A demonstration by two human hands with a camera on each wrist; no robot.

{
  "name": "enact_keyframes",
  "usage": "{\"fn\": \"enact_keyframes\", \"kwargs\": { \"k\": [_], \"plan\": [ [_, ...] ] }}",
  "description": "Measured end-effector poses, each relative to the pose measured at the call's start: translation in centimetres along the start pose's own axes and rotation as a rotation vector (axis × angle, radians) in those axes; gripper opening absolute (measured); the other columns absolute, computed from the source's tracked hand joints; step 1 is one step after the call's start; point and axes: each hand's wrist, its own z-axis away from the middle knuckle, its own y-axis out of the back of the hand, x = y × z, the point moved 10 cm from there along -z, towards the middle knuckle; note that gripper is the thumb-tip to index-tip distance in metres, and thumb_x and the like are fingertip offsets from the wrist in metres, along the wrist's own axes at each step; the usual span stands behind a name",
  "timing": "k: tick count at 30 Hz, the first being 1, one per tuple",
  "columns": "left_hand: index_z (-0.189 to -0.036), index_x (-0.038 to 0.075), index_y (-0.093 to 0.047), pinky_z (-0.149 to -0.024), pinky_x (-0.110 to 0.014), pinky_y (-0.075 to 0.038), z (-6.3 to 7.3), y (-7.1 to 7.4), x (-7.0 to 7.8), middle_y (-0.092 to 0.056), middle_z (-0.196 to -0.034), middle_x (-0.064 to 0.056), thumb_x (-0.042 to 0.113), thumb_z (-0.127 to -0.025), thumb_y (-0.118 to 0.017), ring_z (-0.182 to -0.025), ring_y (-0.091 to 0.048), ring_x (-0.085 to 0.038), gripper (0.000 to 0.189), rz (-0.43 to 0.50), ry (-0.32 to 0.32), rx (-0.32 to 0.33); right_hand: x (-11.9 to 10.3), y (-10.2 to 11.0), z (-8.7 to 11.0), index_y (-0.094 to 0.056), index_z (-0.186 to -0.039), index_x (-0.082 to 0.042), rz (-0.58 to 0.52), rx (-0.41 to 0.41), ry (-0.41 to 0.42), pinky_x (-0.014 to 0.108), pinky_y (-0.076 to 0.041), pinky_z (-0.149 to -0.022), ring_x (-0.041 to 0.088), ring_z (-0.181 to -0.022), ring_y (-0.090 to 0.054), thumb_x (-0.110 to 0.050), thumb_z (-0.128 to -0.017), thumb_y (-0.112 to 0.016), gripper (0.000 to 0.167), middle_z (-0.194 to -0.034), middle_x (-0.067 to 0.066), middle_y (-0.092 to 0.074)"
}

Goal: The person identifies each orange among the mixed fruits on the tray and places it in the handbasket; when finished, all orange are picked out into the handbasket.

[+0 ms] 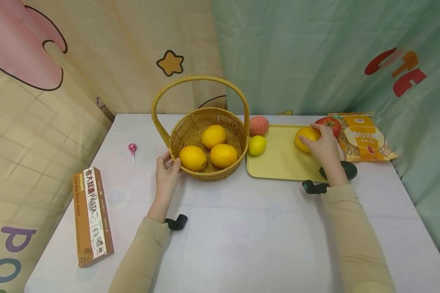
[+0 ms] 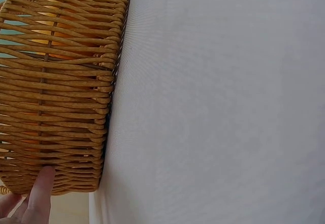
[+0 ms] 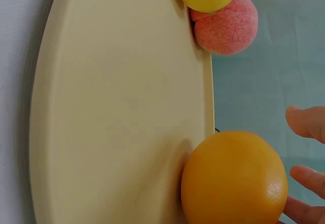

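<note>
My left hand [image 1: 166, 177] touches the outer left side of a wicker basket [image 1: 218, 176] with a tall handle; in the left wrist view one finger [image 2: 41, 191] lies against the weave. Three yellow-orange fruits [image 1: 192, 158] sit inside the basket. Over at the right, my right hand [image 1: 324, 146] reaches over an orange [image 1: 305, 139] on a yellow tray [image 1: 278, 162]. The right wrist view has its spread fingers [image 3: 307, 122] beside the orange, the upper ones apart from it and the lowest right at its edge.
A lemon [image 1: 257, 145] and a pink peach [image 1: 259, 125] lie by the tray's left edge. Beyond the right hand are a red apple [image 1: 331, 125], a snack bag [image 1: 364, 138] and a dark green fruit [image 1: 349, 170]. A lollipop [image 1: 132, 147] and pasta box [image 1: 92, 215] lie left.
</note>
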Motion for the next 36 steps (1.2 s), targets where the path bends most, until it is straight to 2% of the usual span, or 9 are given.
{"fn": "enact_keyframes", "kwargs": {
  "k": [7,13,25,31,36],
  "plan": [
    [-0.148,0.008,-0.031,-0.103,-0.042,-0.052,-0.1,0.0,-0.1,-0.040,-0.149,-0.013,0.020,-0.102,-0.054,-0.127,-0.049,-0.026,0.053,0.009,0.004,-0.001,0.6,-0.7,-0.5,-0.034,-0.148,0.002,0.046,-0.003,-0.025,0.061,-0.027,-0.115,0.048,-0.131,-0.029,-0.030,-0.092,-0.067,0.073,-0.149,0.032,-0.030],
    [-0.148,0.008,-0.030,-0.103,-0.042,-0.052,0.0,0.0,-0.1,-0.039,-0.149,-0.014,0.020,-0.102,-0.054,-0.128,-0.049,-0.027,0.054,0.009,-0.002,-0.003,1.0,-1.4,-0.8,-0.032,-0.148,0.003,0.091,0.018,-0.045,0.061,-0.029,-0.107,0.050,-0.128,-0.022,-0.023,-0.090,-0.069,0.074,-0.144,0.035,-0.028],
    [-0.148,0.006,-0.031,-0.103,-0.042,-0.052,-0.1,-0.1,-0.1,-0.040,-0.148,-0.014,0.019,-0.101,-0.054,-0.126,-0.049,-0.026,0.053,0.020,-0.004,-0.003,1.2,-1.7,-1.1,-0.029,-0.144,0.007,0.198,0.039,-0.039,0.061,-0.032,-0.100,0.053,-0.121,-0.024,-0.025,-0.084,-0.077,0.083,-0.138,0.038,-0.027],
    [-0.147,0.006,-0.031,-0.102,-0.042,-0.053,-0.2,-0.1,-0.1,-0.040,-0.148,-0.014,0.020,-0.101,-0.055,-0.126,-0.049,-0.026,0.054,0.004,-0.009,-0.006,1.7,-1.5,-0.7,-0.030,-0.143,0.007,0.170,0.069,-0.065,0.061,-0.032,-0.100,0.052,-0.119,-0.026,-0.027,-0.083,-0.076,0.083,-0.135,0.036,-0.030],
    [-0.148,0.007,-0.031,-0.103,-0.043,-0.052,0.0,0.0,0.1,-0.040,-0.149,-0.014,0.020,-0.101,-0.054,-0.128,-0.049,-0.027,0.053,-0.006,-0.019,-0.003,1.5,-1.3,-0.3,-0.030,-0.145,0.005,0.116,0.075,-0.084,0.060,-0.032,-0.103,0.051,-0.123,-0.027,-0.028,-0.082,-0.075,0.085,-0.139,0.034,-0.030]
  ]
}}
